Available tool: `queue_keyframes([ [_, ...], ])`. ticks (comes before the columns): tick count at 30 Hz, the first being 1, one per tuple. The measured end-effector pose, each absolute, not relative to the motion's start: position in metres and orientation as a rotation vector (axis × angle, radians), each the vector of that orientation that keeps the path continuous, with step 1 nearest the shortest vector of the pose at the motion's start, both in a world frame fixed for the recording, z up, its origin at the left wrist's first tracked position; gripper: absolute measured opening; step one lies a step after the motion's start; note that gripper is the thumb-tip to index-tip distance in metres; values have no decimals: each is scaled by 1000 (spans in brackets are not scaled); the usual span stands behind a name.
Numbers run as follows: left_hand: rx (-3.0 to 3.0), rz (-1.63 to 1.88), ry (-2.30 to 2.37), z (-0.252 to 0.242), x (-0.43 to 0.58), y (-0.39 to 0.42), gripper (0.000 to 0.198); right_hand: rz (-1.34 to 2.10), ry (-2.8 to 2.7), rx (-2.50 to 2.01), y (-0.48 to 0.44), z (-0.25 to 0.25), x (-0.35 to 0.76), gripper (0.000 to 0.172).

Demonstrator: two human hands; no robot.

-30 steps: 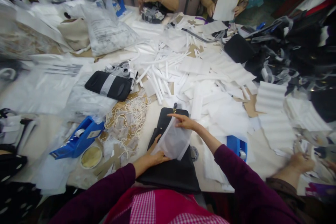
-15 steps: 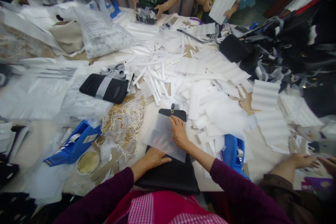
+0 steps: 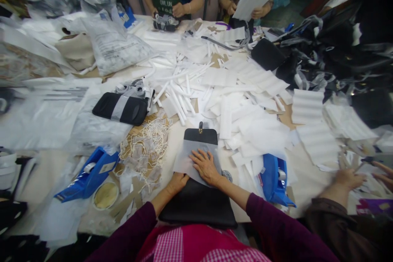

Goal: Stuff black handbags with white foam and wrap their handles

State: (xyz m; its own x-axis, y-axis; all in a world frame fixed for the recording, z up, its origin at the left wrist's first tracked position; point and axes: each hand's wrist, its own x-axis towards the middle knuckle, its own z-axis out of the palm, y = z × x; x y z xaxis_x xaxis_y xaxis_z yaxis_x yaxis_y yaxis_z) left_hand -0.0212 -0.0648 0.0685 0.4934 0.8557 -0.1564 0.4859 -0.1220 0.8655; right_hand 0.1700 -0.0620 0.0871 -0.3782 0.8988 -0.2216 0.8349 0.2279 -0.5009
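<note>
A black bag [image 3: 198,202] with a flap and a gold clasp lies on the table straight before me. Across its middle lies a thin white translucent sheet [image 3: 187,157]. My right hand [image 3: 206,166] rests flat on that sheet, fingers spread. My left hand [image 3: 177,182] sits at the sheet's lower left edge, on the bag's side; its fingers are partly hidden under the sheet.
Two blue tape dispensers [image 3: 87,178] [image 3: 276,180] flank the bag. White cords [image 3: 150,137], a black pouch [image 3: 120,108] and heaps of white foam strips [image 3: 233,90] cover the table. Two people stand at the far side. Another person's hand [image 3: 348,178] works at the right.
The sheet, held up over the bag a second ago, has come down flat on it. My right hand has slid back toward me and now presses the sheet.
</note>
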Motion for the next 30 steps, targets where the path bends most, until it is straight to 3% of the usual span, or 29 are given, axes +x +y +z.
queue_keyframes([
  [6, 1018, 880, 1297, 76, -25, -54, 34, 911, -2505, -1552, -65, 88, 177, 45],
  [12, 948, 892, 1376, 69, -27, -49, 38, 985, -2565, -1531, -66, 88, 175, 53],
  [18, 1187, 830, 1505, 84, -29, -28, 51, 1005, -2553, -1531, -67, 91, 175, 55],
  [23, 2151, 423, 1314, 102, -9, -7, 43, 994, -2532, -1521, -68, 91, 174, 55],
  [27, 2286, 237, 1238, 84, 7, -10, 28, 1016, -2355, -1538, -70, 84, 177, 65],
  [30, 2288, 249, 1318, 70, 8, -18, 21, 936, -2081, -1648, -72, 74, 181, 46],
])
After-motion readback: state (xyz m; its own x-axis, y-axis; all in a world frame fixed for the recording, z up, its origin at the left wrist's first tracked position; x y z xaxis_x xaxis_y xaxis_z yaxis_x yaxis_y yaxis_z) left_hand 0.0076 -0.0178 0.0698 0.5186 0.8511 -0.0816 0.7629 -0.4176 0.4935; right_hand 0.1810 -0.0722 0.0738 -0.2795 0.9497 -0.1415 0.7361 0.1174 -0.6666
